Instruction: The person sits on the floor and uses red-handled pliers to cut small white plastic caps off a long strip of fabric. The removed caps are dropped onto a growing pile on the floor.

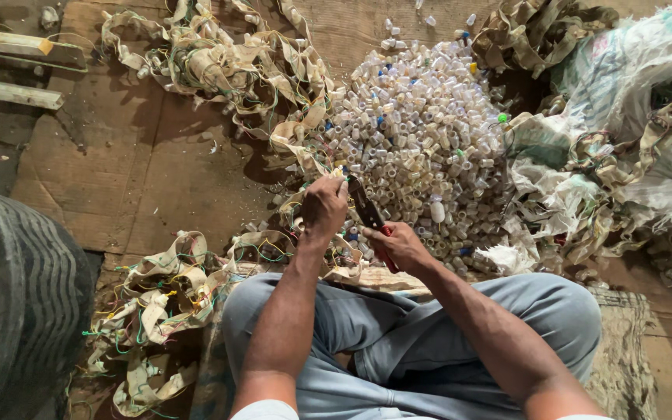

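Near the frame centre, left hand [323, 207] pinches the wired strip [305, 148]; right hand [400, 245] grips red-handled pliers [369, 214]. Best cut close to the socket, fingers clear.

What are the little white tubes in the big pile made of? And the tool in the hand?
The tubes look like plastic: pale, slightly see-through, matte, a few coloured. The cutter in the right hand looks like dull dark metal at the jaws, with red handles, probably a plastic or rubber coating.
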